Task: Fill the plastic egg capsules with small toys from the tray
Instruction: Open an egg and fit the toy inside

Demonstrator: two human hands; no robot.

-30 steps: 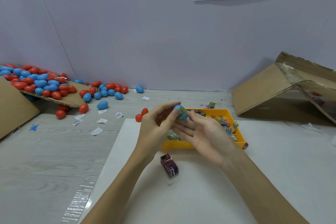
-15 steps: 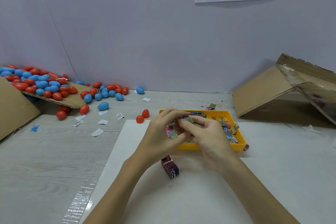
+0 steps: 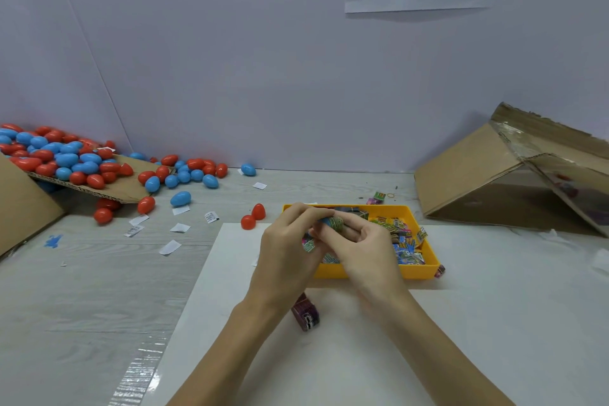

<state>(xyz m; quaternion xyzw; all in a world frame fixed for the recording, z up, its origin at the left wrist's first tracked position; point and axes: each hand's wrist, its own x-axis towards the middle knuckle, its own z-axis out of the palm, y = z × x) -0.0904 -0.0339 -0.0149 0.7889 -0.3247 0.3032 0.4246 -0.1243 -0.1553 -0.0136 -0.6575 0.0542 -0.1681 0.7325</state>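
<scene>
Both hands meet over the left end of the yellow tray [image 3: 425, 270], which holds several small wrapped toys [image 3: 403, 241]. My left hand [image 3: 286, 250] curls round a blue egg capsule half [image 3: 326, 222] and a crumpled wrapper. My right hand [image 3: 365, 244] pinches a small greenish packet [image 3: 336, 223] against the blue half's open end. A red egg capsule lies split in two halves [image 3: 252, 217] just left of the tray. A purple wrapped toy [image 3: 306, 315] lies on the white sheet under my left wrist.
A heap of red and blue eggs [image 3: 66, 158] spills off a cardboard flap at the far left. Paper slips [image 3: 179, 227] litter the grey table. A tipped cardboard box [image 3: 494, 175] stands at the right. The white sheet [image 3: 494, 306] covers the near table.
Both hands dropped lower over the tray and closed together. The blue half and the packet, held up in view before, are now pressed together between the fingers.
</scene>
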